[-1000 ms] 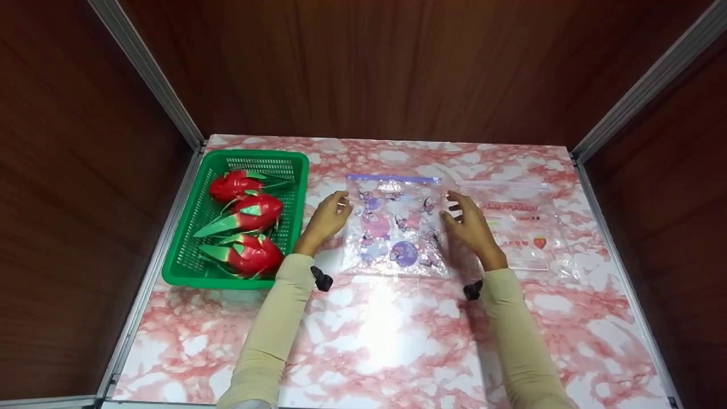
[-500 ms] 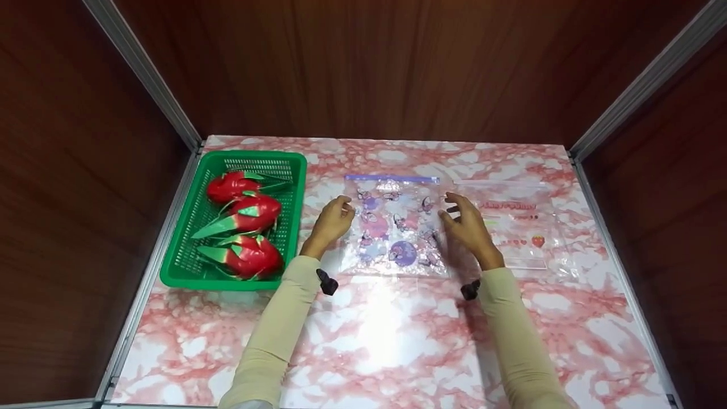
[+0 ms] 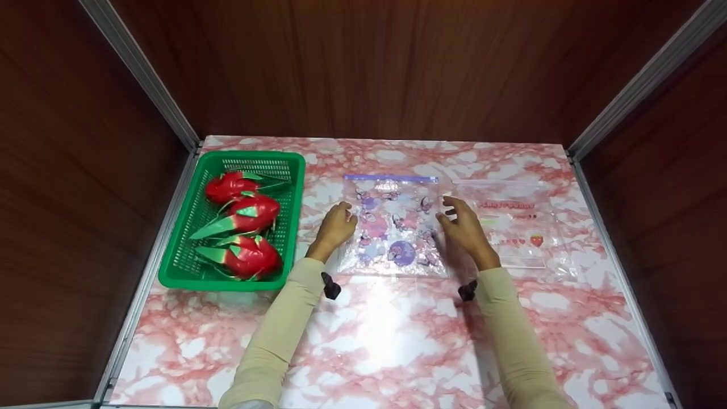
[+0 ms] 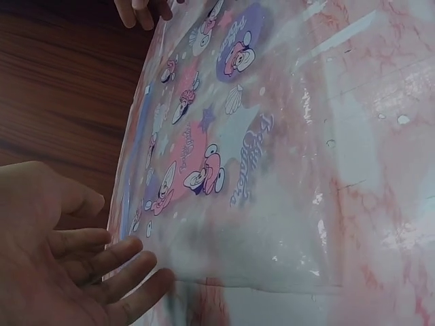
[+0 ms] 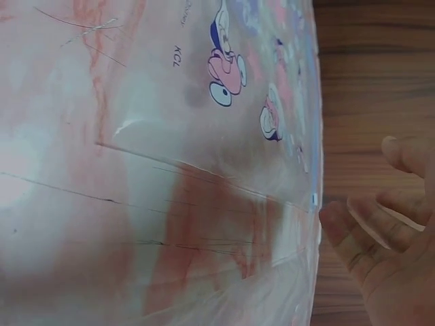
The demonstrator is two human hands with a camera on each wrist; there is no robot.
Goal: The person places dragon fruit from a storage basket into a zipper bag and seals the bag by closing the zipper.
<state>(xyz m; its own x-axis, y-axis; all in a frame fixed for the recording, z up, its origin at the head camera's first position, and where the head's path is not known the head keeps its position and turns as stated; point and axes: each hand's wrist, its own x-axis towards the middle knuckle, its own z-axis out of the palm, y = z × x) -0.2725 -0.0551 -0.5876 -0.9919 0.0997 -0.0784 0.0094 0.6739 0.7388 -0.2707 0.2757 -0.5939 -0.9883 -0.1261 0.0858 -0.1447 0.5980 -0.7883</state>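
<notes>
A clear zip bag (image 3: 397, 227) printed with pink and purple cartoon figures lies flat on the table, its purple zip strip (image 3: 391, 178) along the far edge. At its left edge is my left hand (image 3: 338, 226), fingers loosely bent and holding nothing. My right hand (image 3: 463, 227) is beside the bag's right edge, with relaxed fingers and nothing between them. In the left wrist view the left hand (image 4: 81, 255) is by the bag's side (image 4: 204, 156). The right wrist view shows the right hand (image 5: 387, 231) near the end of the zip strip.
A green basket (image 3: 162, 278) with three red dragon fruits (image 3: 253, 258) stands at the left of the marbled table (image 3: 341, 352). Another clear bag (image 3: 514, 227), with red lettering and a strawberry print, lies right of the first. Dark wooden walls (image 3: 369, 68) enclose the back and sides.
My left hand has shifted slightly right and toward me, onto the bag's left edge. The right hand has come slightly nearer to me. The bags and dragon fruits stay put.
</notes>
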